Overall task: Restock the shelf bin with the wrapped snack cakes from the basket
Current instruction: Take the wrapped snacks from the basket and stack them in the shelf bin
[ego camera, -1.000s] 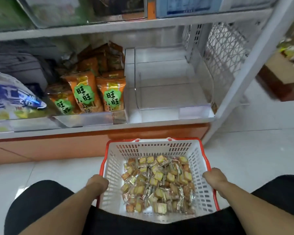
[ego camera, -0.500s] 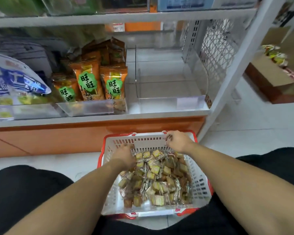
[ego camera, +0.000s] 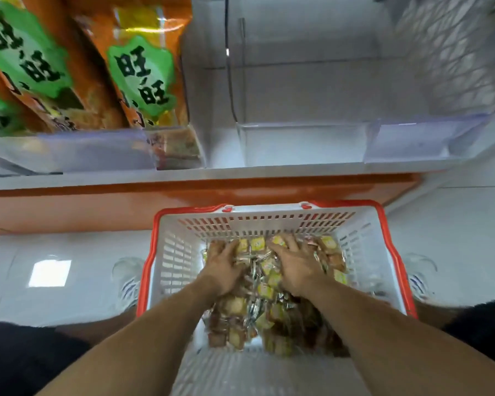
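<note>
Gathering snack cakes (ego camera: 265, 290) in basket (ego camera: 172, 258): we are pressing left hand (ego camera: 226, 267) and right hand (ego camera: 296, 267), grip spread flat; next, scooping toward empty shelf bin (ego camera: 303, 144).

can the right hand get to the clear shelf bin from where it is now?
Probably yes. The right hand lies on the snack cakes in the basket; the clear shelf bin sits straight above, open-topped, with nothing between.

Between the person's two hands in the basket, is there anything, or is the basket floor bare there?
In the head view, wrapped snack cakes fill the gap between the left hand and right hand; no bare basket floor shows there.
</note>
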Available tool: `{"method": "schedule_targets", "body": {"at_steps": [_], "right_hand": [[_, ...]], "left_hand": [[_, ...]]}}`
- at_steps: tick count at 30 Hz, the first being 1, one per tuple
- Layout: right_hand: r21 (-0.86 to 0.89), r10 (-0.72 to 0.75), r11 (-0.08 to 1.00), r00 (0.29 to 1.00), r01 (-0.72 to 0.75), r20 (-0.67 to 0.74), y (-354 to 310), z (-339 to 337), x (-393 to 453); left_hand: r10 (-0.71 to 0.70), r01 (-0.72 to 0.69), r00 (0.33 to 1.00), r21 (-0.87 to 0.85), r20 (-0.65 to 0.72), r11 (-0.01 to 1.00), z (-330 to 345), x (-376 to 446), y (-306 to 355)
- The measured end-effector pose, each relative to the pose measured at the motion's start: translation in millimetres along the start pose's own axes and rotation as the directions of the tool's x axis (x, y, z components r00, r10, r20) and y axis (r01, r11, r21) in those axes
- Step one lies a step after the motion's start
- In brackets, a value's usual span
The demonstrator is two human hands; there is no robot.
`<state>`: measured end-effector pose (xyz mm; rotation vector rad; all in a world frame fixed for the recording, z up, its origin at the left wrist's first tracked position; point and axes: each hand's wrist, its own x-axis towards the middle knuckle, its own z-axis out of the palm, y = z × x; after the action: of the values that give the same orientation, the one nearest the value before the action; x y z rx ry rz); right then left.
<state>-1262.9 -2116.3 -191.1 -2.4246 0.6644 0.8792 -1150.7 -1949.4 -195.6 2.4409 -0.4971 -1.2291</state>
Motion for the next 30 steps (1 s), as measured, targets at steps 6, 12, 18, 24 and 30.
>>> {"method": "schedule_targets", "body": {"at_steps": [6, 12, 18, 24, 30], "right_hand": [[0.059, -0.003, 0.998, 0.993, 0.011, -0.119, -2, 10, 22], [0.196, -0.009, 0.980, 0.998, 0.020, -0.059, 16, 8, 26], [0.387, -0.013, 0.920, 0.994, 0.055, -0.112, 16, 20, 26], [0.697, 0.105, 0.717, 0.986, 0.014, -0.128, 17, 21, 26], [0.720, 0.097, 0.694, 0.991, 0.001, -0.094, 10, 7, 10]], "left_hand": [[-0.031, 0.037, 0.996, 0.076, -0.081, 0.996, 24, 39, 12], [0.158, -0.112, 0.984, 0.398, -0.083, 0.910, 21, 44, 9], [0.219, -0.213, 0.976, 0.178, -0.014, 0.961, 37, 27, -2], [0.029, -0.027, 1.000, -0.510, -0.004, 0.860, 40, 2, 27], [-0.085, 0.167, 0.986, -0.774, 0.146, 0.611, 27, -21, 43]]}}
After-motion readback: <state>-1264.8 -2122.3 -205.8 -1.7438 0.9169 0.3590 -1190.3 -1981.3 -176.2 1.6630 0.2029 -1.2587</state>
